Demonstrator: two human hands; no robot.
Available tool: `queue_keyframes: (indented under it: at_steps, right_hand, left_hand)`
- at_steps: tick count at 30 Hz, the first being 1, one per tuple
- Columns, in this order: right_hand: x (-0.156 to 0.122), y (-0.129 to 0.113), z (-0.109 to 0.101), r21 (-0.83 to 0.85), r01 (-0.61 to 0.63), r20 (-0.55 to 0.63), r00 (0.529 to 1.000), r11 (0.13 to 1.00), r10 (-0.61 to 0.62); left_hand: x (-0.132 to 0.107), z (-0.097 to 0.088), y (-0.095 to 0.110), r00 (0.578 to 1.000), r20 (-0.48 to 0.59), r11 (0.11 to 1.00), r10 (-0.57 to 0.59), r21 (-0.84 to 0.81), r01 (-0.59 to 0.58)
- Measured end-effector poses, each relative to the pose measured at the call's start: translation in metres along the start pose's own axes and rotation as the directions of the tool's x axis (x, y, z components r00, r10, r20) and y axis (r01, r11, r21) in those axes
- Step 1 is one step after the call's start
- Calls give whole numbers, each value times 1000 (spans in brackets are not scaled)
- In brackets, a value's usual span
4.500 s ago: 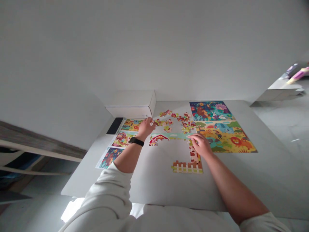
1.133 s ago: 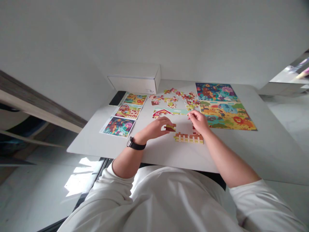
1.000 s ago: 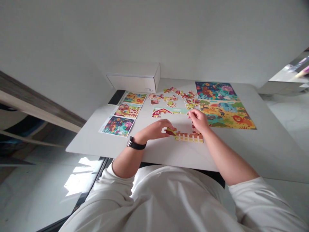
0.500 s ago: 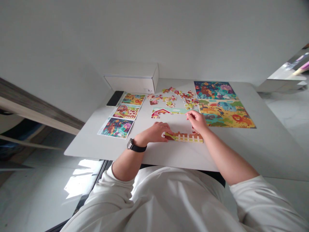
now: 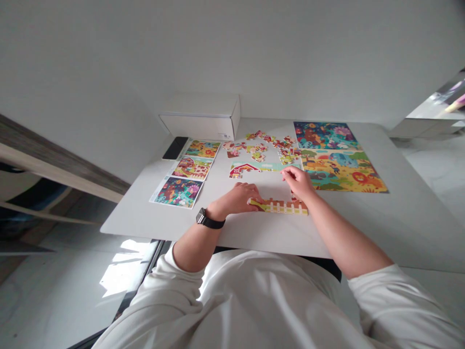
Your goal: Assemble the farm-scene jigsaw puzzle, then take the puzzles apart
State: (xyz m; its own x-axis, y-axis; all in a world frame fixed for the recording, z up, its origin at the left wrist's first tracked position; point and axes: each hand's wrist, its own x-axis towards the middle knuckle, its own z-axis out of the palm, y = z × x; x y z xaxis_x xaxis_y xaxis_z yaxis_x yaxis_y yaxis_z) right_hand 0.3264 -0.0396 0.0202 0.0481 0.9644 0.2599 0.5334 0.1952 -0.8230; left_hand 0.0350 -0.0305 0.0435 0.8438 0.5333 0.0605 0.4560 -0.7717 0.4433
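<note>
A partly built jigsaw lies on the white table (image 5: 381, 228): a fence strip (image 5: 281, 207) along the near side, a red barn strip (image 5: 254, 167) farther back. My left hand (image 5: 238, 198), with a black watch on the wrist, lies with fingers pressed flat on the left end of the fence strip. My right hand (image 5: 298, 181) rests with curled fingers on the puzzle's right column, just above the fence. Loose pieces (image 5: 263, 145) lie scattered behind the barn strip.
Two finished puzzles (image 5: 336, 160) lie at the right. Three picture cards (image 5: 191, 167) run along the left, with a black phone (image 5: 175, 148) behind them. A white box (image 5: 203, 118) stands at the back against the wall.
My left hand carried a piece from the loose heap to the fence strip's left end and now presses it down flat. My right hand stayed on the right column.
</note>
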Motion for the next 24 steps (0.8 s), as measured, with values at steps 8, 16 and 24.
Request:
queue_keyframes:
  at_steps: [8,16,24]
  right_hand:
    - [0,0,-2,-50,25,34,999,998,-24]
    - [3,-4,-19,-306,230,114,972,924,-205]
    - [9,18,-36,-540,129,10,989,832,-147]
  left_hand:
    - [0,1,1,1000,-4,1000,-1,-22,1]
    - [9,-21,-10,959,-282,990,14,-131,-53]
    - [31,-37,-65,893,-359,922,-270,169,347]
